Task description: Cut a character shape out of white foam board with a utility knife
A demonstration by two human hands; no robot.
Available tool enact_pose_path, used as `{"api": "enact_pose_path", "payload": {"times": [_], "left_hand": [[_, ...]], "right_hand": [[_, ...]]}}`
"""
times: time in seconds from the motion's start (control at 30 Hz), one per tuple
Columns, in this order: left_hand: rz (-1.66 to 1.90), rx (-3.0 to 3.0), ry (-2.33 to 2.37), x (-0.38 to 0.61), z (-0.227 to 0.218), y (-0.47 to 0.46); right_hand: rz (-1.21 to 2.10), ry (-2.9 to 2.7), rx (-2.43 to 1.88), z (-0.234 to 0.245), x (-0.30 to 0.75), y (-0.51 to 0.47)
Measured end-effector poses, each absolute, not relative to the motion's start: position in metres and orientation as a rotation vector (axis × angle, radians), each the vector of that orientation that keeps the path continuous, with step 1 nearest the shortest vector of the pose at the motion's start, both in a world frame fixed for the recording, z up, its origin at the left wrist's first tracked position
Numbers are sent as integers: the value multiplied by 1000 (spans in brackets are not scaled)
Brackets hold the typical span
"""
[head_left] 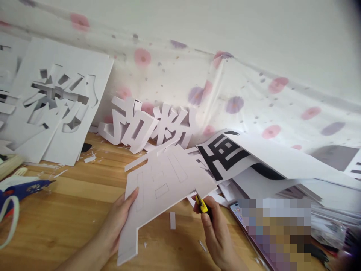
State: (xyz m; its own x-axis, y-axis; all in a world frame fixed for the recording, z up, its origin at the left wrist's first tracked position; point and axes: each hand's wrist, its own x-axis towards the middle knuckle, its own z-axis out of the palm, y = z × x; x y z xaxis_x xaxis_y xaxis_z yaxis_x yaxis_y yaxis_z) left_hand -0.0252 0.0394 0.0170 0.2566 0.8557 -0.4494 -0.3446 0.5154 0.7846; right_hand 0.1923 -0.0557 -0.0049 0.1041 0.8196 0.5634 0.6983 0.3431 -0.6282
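Observation:
A white foam board piece (158,169) with pencilled outlines is held up at a tilt over the wooden table. My left hand (124,210) grips its left edge, thumb on the face and fingers behind. In my right hand (216,226) is a yellow and black utility knife (201,204), its tip end close to the board's lower right edge. Whether the blade touches the board I cannot tell. Below the board lies a small white offcut strip (172,220).
Behind stand white three-dimensional letters (141,128) and, at left, boards with cut-out shapes (64,98). A blue glue gun (25,190) lies at the left edge. On the right are a black-printed sheet (225,154), stacked white sheets (282,162) and a partly blurred phone or tablet (239,222).

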Motion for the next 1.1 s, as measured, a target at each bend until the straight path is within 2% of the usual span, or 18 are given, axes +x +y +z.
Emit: {"api": "enact_pose_path", "payload": {"times": [0.43, 1.1], "left_hand": [[920, 638, 1016, -25, 13, 40], [860, 622, 911, -27, 14, 37]], "right_hand": [[-160, -1642, -1406, -5, 193, -58], [47, -1608, -1424, -5, 191, -61]]}}
